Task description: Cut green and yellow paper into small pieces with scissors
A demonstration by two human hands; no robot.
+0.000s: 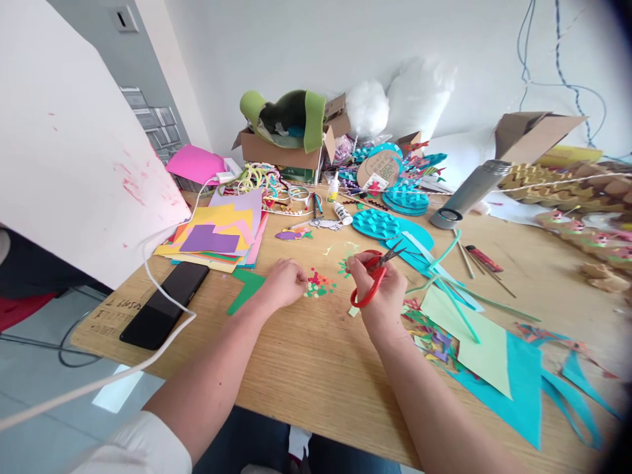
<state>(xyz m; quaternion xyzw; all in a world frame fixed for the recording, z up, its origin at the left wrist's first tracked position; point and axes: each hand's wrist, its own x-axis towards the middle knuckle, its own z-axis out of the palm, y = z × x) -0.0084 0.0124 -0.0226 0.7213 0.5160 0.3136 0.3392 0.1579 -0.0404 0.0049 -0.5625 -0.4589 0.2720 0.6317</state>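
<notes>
Red-handled scissors (371,293) rest in my right hand (386,304), their slightly parted blades pointing away to the upper right. The thumb and forefinger of that hand are close together over small green paper bits (342,268) on the table. My left hand (285,284) has its fingers curled together at the left edge of a small heap of red, orange, green and pale paper dots (318,283). Whatever its fingertips may hold is hidden. A green paper piece (247,289) lies beside the left wrist. Colourful paper scraps (434,339) lie right of my right wrist.
Stacked coloured paper (217,230) and a black phone (165,306) are at left, with a white cable (162,289) crossing the phone. Glue bottles (342,212), blue egg-carton pieces (378,224) and a grey flask (469,194) stand or lie further back. Blue sheets (523,375) are at right.
</notes>
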